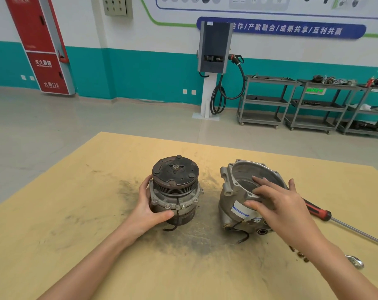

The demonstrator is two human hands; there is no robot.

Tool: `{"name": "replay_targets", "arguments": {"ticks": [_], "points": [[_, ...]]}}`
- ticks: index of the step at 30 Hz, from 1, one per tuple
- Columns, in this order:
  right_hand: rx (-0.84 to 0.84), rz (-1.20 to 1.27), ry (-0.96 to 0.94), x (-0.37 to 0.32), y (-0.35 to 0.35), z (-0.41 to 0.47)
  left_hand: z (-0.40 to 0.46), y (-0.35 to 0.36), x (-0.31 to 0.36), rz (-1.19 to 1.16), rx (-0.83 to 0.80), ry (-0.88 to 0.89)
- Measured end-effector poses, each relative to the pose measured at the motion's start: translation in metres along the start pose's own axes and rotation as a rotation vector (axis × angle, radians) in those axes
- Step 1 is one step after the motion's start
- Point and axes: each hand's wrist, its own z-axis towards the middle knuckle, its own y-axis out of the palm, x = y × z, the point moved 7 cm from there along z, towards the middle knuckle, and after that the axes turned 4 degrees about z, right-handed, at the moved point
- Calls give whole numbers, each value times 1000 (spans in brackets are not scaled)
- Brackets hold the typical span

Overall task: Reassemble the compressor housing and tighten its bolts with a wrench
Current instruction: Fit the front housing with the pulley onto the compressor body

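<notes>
In the head view, a stained yellow-brown worktop [75, 202] is being seen from above, with a grey floor beyond it. A red-handled screwdriver [320, 213] is lying on the worktop to the right, its shaft being partly hidden by the right forearm. A few small bolts [300, 254] and the shiny end of a wrench [356, 262] are lying just beside that forearm. Against the far wall, a charging post [214, 61] and grey shelf carts [268, 100] are standing.

The compressor front section [175, 189], with its dark rusty pulley facing up, is being held upright near the middle of the worktop; the left hand [150, 204] is being wrapped round its left side, thumb across the front. Just to its right, apart from it, the open aluminium housing [233, 191] is being tilted mouth-up, a white label on its wall. The right hand [276, 204] is being rested on its rim with fingers nearly straight, gripping nothing
</notes>
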Motion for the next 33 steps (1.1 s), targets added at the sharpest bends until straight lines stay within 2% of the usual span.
{"name": "replay_targets", "arguments": {"ticks": [4, 16, 22, 25, 28, 33], "points": [[-36, 35, 39, 0, -4, 1, -7, -4, 6, -59, -25, -11], [-100, 128, 116, -3, -8, 3, -5, -13, 0, -30, 13, -27], [-14, 173, -69, -64, -5, 27, -5, -10, -4, -107, 76, -41], [-54, 399, -114, -103, 23, 46, -4, -2, -2, -180, 177, -67], [-79, 638, 51, -118, 67, 60, -3, 4, 3, -193, 319, -58], [87, 832, 421, -91, 110, 65, 4, 5, 0, -279, 459, -137]]}}
